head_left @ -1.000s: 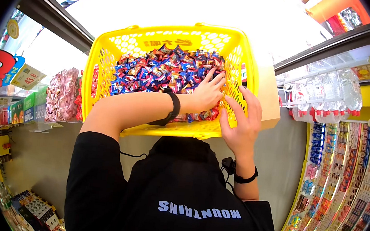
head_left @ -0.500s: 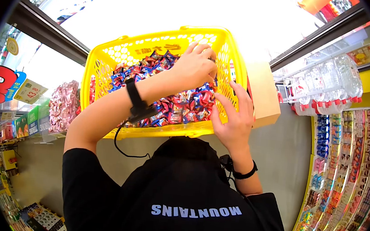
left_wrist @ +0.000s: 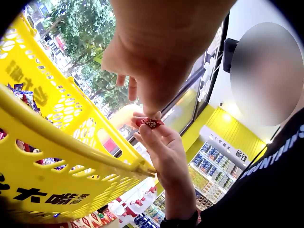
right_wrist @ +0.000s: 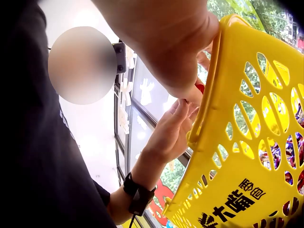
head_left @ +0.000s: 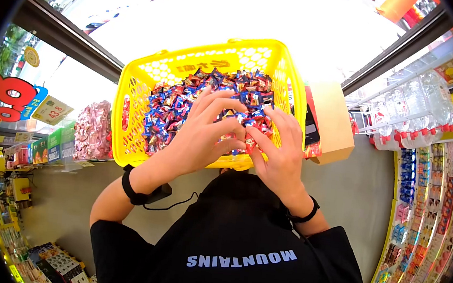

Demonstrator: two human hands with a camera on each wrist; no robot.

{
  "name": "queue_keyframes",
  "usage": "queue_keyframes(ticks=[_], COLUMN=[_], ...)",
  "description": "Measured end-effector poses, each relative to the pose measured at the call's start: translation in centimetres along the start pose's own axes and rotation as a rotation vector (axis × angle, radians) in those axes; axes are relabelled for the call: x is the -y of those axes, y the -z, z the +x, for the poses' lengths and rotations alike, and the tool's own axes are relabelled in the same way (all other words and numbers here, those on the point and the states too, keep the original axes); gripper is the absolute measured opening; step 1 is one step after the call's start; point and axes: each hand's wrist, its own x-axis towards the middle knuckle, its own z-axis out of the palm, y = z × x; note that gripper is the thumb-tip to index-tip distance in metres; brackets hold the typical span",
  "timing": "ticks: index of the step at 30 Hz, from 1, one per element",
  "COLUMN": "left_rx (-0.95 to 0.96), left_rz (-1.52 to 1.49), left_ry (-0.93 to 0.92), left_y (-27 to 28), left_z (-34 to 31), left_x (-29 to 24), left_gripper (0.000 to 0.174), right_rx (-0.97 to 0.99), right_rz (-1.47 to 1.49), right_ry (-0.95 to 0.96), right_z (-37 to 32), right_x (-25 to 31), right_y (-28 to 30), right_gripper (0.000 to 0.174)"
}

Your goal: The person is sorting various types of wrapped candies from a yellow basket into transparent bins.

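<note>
In the head view a yellow shopping basket [head_left: 127,156] holds a heap of small wrapped candies [head_left: 175,104] in blue and red. Over its near right corner my two hands meet at one red wrapped candy [left_wrist: 150,123]. My right hand [head_left: 282,160] pinches it between thumb and fingers. From the other side, the thumb and index finger of my left hand [head_left: 197,133] pinch its edge, with the other fingers spread above the heap. In the right wrist view the candy is mostly hidden behind my right hand [right_wrist: 175,71] and the basket rim.
Right of the basket stands a cardboard box [head_left: 336,125], with a dark phone-like device [head_left: 311,127] between them. Bottled drinks [head_left: 404,109] fill a white rack farther right. Pink wrapped goods [head_left: 94,129] and a price sign [head_left: 52,109] stand at the left.
My left hand has come back from the heap's far right side toward me and met my right hand. A red candy now shows between them. The head view has shifted slightly.
</note>
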Motion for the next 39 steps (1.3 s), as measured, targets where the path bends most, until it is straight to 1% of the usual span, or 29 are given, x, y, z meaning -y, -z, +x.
queue_keyframes(ticks=[4,8,9,13,16,18,24,30,35,39], left_rx=[-0.053,-0.076,-0.062,-0.157,-0.173,-0.185,-0.193,-0.185,-0.168,-0.159], left_rz=[0.081,0.116,0.124,0.166,0.221,0.211,0.208,0.178,0.083,0.007], left_ry=[0.037,0.056,0.056,0.093,0.097,0.147,0.234,0.295,0.343,0.367], left_y=[0.0,-0.1,0.1,0.5,0.4,0.4,1.2,2.9,5.6,8.0], left_z=[-2.1,-3.6,-3.9,-4.6,-5.4,-6.2,-8.7,-10.9,-14.8,-19.3], left_x=[-0.1,-0.4,-0.5,-1.6,-1.9,-1.8,-1.6,-0.6,1.3,4.1], left_gripper=[0.021,0.021,0.024,0.032,0.03,0.024,0.026,0.028,0.026,0.025], right_rx=[0.002,0.037,0.045,0.11,0.143,0.162,0.207,0.244,0.266,0.289], right_rz=[0.088,0.086,0.091,0.123,0.144,0.151,0.122,0.146,0.148,0.148], right_ry=[0.041,0.151,0.163,0.244,0.274,0.294,0.353,0.363,0.406,0.434], right_z=[0.4,0.2,0.2,0.4,0.7,0.9,1.6,2.3,3.7,4.5], right_x=[0.5,0.3,0.4,1.1,2.2,2.6,3.4,5.4,8.8,12.7], right_y=[0.0,-0.2,-0.2,-0.5,-1.0,-1.4,-2.7,-4.4,-6.3,-9.6], right_gripper=[0.036,0.025,0.023,0.019,0.019,0.02,0.019,0.023,0.027,0.029])
